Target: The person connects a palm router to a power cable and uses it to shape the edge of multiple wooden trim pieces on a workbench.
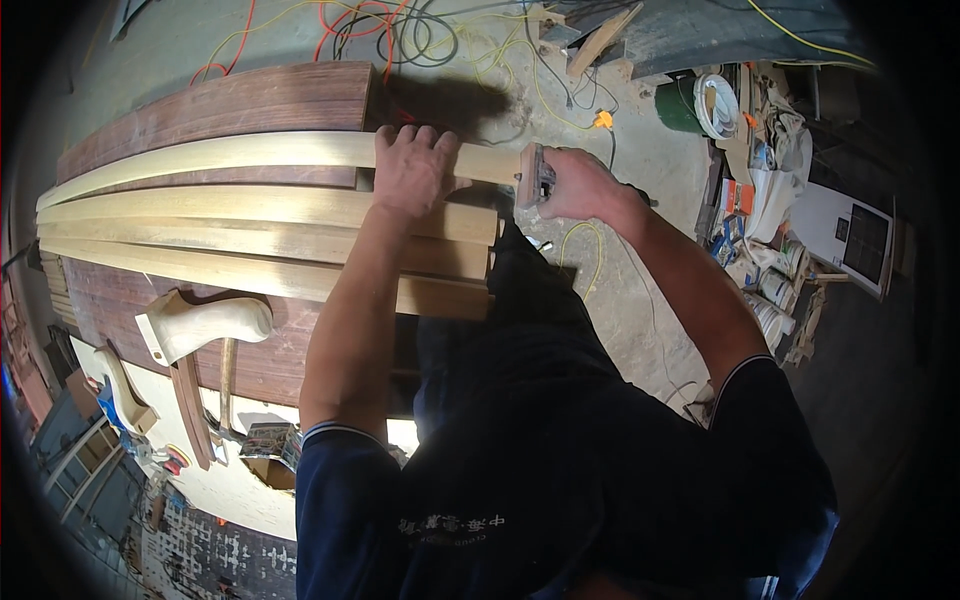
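Note:
My left hand (416, 170) is closed over a long pale wooden board (300, 150) near its right end, fingers over the far edge. My right hand (583, 185) is wrapped around a small sander (532, 177) with a flat rectangular pad. The pad stands upright against the right end of that board. Part of the sander is hidden by my fingers. Several more pale boards (450, 257) lie side by side nearer to me, their right ends jutting past the dark reddish wooden tabletop (230, 95).
On the left lie a carved pale wooden piece (215, 325), a hammer (228, 385) and a cut-open carton (270, 455). Orange and black cables (390, 30) coil on the concrete floor. A green bucket (680, 107) and piled clutter (765, 230) stand to the right.

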The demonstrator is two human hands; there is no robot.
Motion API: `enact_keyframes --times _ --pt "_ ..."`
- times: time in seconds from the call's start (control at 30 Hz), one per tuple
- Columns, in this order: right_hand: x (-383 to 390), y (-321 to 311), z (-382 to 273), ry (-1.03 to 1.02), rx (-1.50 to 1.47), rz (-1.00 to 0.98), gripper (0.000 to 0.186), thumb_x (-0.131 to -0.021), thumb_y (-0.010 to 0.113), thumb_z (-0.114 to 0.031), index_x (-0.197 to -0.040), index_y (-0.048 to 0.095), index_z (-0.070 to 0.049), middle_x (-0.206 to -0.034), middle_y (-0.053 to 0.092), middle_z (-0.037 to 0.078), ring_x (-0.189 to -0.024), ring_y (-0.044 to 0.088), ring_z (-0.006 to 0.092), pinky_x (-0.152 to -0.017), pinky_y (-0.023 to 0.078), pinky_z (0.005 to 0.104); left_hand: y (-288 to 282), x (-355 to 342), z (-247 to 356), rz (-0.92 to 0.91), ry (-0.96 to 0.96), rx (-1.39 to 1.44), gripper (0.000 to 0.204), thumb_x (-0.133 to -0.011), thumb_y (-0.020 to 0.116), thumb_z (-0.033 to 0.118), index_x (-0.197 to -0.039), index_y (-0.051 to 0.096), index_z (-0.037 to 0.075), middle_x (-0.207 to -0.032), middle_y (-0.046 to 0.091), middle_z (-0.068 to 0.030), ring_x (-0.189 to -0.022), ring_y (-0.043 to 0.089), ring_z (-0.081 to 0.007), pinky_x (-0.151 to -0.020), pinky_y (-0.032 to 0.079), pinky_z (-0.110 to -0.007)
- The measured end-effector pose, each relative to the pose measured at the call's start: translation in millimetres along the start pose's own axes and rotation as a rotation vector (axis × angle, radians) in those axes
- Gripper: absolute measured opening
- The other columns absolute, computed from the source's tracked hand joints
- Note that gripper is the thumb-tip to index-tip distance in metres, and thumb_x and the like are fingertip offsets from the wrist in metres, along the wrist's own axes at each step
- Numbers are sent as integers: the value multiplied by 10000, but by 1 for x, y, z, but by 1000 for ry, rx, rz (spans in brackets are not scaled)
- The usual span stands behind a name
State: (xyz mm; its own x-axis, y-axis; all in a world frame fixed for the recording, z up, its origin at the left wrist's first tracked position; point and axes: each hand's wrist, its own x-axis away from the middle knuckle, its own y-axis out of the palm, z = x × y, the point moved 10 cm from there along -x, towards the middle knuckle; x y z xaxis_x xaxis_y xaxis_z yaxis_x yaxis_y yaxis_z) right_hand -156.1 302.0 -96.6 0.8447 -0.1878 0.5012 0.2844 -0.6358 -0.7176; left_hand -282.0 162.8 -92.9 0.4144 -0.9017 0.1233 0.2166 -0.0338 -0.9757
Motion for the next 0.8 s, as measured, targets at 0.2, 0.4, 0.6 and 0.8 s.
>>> enact_keyframes --times 0.2,0.4,0.6,0.8 --pt "-10 -1 10 27 10 -32 529 -579 815 -211 -1030 637 -1 -876 678 199 -817 664 369 -762 528 407 5 -1 -2 -56 -20 25 625 -800 690 599 -1284 597 215 -1156 621 -49 -1116 549 -257 -1043 342 -527" --pt "-20 -5 13 20 25 -59 523 -563 813 -256 -955 624 33 -914 679 248 -899 665 425 -806 541 460 -8 1 2 146 32 55 509 -779 727 543 -1121 627 179 -1001 636 -61 -1009 589 -271 -992 375 -538" --pt "-25 -11 12 10 49 -65 512 -560 811 -248 -945 625 32 -915 680 247 -902 666 417 -808 544 451 -8 2 2 164 43 61 515 -767 740 532 -1114 623 170 -1001 634 -60 -1002 589 -271 -981 381 -539" --pt "-29 -20 12 46 77 -67 513 -551 813 -240 -952 633 25 -925 688 240 -905 672 406 -807 548 447 4 -1 -1 9 6 46 650 -782 710 589 -1274 595 180 -1165 617 -53 -1114 554 -273 -1043 345 -532"
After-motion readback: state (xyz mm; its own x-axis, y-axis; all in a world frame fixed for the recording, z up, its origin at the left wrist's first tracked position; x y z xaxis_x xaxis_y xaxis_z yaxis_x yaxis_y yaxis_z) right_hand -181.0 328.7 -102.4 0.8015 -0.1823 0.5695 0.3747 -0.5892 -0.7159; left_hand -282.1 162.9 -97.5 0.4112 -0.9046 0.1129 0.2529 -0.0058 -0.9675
